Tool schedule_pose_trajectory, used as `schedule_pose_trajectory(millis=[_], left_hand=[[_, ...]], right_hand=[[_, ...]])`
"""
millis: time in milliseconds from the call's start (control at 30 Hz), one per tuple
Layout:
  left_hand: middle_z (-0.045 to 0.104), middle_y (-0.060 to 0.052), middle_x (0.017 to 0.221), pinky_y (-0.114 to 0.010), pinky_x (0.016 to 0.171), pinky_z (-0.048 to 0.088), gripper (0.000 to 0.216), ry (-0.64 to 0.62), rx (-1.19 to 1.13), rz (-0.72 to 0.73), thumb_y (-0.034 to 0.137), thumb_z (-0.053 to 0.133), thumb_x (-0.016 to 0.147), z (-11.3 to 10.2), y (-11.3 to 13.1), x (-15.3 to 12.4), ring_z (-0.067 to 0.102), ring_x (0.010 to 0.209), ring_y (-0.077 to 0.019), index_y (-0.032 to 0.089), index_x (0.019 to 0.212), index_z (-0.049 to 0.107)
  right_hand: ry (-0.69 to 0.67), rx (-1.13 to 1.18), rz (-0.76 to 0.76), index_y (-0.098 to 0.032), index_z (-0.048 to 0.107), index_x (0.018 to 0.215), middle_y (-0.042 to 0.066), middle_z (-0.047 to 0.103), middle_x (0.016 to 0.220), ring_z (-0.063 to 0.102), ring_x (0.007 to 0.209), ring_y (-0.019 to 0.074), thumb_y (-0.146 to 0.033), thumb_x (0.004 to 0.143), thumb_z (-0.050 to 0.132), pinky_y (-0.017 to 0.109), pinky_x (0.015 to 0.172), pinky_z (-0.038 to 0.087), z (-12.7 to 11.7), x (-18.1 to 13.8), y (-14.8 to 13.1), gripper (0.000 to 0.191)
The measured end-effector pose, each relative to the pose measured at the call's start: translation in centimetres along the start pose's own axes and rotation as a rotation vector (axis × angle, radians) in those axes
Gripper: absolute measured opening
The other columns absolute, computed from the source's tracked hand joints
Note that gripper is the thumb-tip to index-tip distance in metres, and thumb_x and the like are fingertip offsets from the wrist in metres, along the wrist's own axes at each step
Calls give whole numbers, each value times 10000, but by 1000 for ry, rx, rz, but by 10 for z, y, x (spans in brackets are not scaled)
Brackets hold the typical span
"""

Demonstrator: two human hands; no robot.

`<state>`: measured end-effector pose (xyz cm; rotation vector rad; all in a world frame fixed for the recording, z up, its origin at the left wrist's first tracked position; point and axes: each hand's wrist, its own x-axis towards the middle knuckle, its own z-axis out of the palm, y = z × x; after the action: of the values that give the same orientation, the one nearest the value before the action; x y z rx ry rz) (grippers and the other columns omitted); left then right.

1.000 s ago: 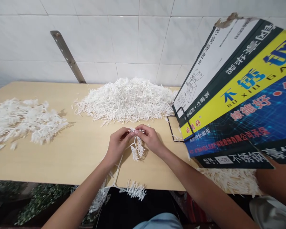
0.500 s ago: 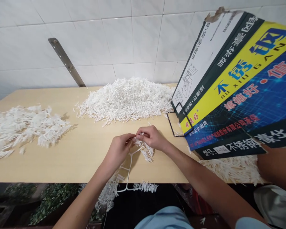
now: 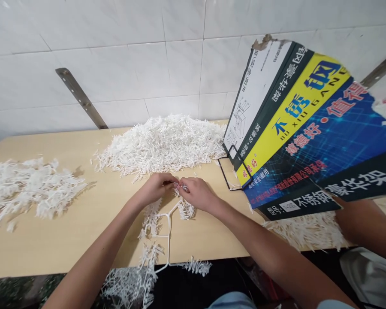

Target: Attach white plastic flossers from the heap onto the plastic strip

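Close together over the table, my left hand [image 3: 157, 187] and my right hand [image 3: 197, 193] both have their fingers pinched. They grip the top end of a white branched plastic frame [image 3: 169, 236] with small feathery tips along its side arms. The exact spot between the fingertips is partly hidden. The frame's stem runs down toward me, and its lower arms hang past the table's front edge. Just beyond my hands lies a large heap of loose white plastic pieces [image 3: 164, 143].
More white branched pieces [image 3: 35, 186] lie at the left of the table [image 3: 93, 240]. A printed cardboard panel [image 3: 296, 124] leans at the right, held by a black wire stand [image 3: 225, 177]. Behind it show another person's forearm [image 3: 363, 223] and more white pieces [image 3: 309, 229].
The view has tilted up and shifted slightly right. My hands remain pinched together on the branched frame, and more of its left arms shows below my left hand.
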<state>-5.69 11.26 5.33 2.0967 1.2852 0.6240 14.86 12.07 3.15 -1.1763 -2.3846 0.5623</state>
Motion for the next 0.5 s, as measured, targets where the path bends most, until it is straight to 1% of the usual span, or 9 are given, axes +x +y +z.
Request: schedule_pose_trajectory(millis=[67, 133, 233, 300, 400, 500], left_hand=[[763, -50, 910, -288, 754, 478, 250, -48, 14, 64, 242, 532, 961, 2, -7, 3, 669, 801, -183, 206, 1004, 776], [744, -52, 890, -279, 746, 468, 270, -42, 20, 107, 240, 498, 982, 6, -13, 4, 647, 782, -172, 186, 999, 763], [729, -44, 850, -271, 739, 455, 243, -24, -28, 94, 258, 517, 980, 10, -22, 3, 626, 760, -162, 166, 929, 736], [713, -33, 812, -267, 725, 444, 230, -81, -127, 85, 297, 557, 970, 8, -25, 3, 604, 737, -153, 161, 884, 721], [667, -31, 757, -268, 676, 420, 263, -214, -324, 107, 356, 611, 944, 4, -29, 4, 555, 698, -145, 154, 808, 710], [609, -31, 699, -277, 618, 382, 279, -311, -461, 128, 369, 665, 908, 1, -33, 5, 496, 643, -137, 155, 734, 705]], right_hand=[[5, -72, 5, -196, 696, 942, 52, 704, 837, 571, 704, 164, -287, 1021, 538, 282, 620, 257, 4, 1, 1, 199], [15, -125, 5, -199, 697, 951, 56, 707, 850, 570, 709, 167, -294, 1019, 524, 288, 619, 249, 8, 0, 4, 209], [5, -113, -7, -206, 694, 924, 44, 683, 807, 531, 681, 161, -313, 1003, 523, 285, 617, 241, 11, 0, 9, 217], [-44, -18, -31, -204, 680, 857, 17, 633, 734, 486, 643, 145, -325, 995, 521, 276, 612, 244, 9, 1, 13, 243], [-175, 221, -91, -194, 635, 759, -36, 500, 620, 409, 584, 114, -316, 964, 533, 259, 597, 253, 5, 5, 18, 259], [-285, 423, -128, -185, 591, 711, -55, 416, 599, 364, 571, 98, -288, 914, 546, 248, 581, 256, 0, 10, 20, 231]])
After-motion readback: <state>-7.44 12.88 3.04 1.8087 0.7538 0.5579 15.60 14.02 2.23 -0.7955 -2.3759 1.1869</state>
